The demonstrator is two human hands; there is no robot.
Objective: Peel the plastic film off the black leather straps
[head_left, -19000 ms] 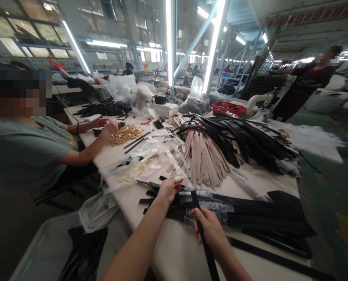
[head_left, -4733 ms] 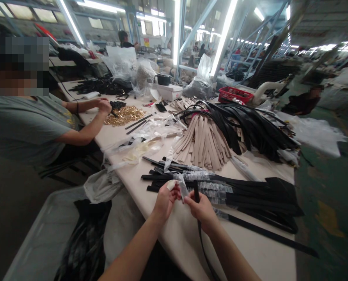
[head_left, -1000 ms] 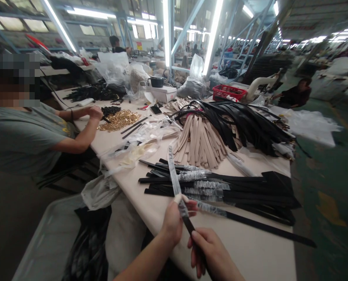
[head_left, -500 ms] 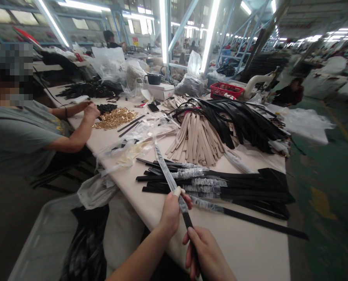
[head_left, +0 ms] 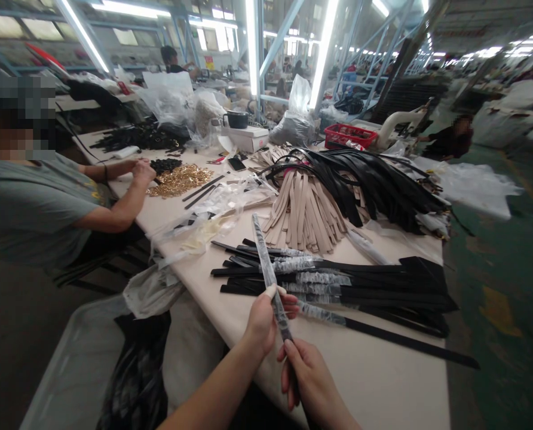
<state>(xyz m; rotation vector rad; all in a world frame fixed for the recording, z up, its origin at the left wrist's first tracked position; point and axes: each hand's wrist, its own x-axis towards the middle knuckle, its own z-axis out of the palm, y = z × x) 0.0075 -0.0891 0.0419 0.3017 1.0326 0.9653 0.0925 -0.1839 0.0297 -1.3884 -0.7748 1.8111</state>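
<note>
A long black strap [head_left: 265, 257] with clear plastic film around its upper length slants up and away from me over the table's near edge. Partway along the film, my left hand [head_left: 266, 316] grips it between thumb and fingers; white coverings show on the fingertips. Lower down, my right hand [head_left: 305, 373] is closed round the strap, and its lower end is hidden by that hand. Just beyond my hands lies a pile of black straps [head_left: 383, 292], several with crinkled film about their middles. One film-wrapped strap [head_left: 405, 340] lies apart, nearest me.
Beige straps [head_left: 305, 209] and black straps [head_left: 360, 179] are heaped behind. A co-worker [head_left: 33, 209] sits at the left by gold metal parts [head_left: 186, 179]. A grey tub [head_left: 55, 358] stands low left. Plastic film [head_left: 204, 230], a red basket [head_left: 349, 136] and a phone [head_left: 236, 163] lie on the table [head_left: 383, 382].
The strap's far end has drawn nearer to me and its film now reaches my right hand. Both hands keep their grip in nearly the same place. The view has shifted slightly.
</note>
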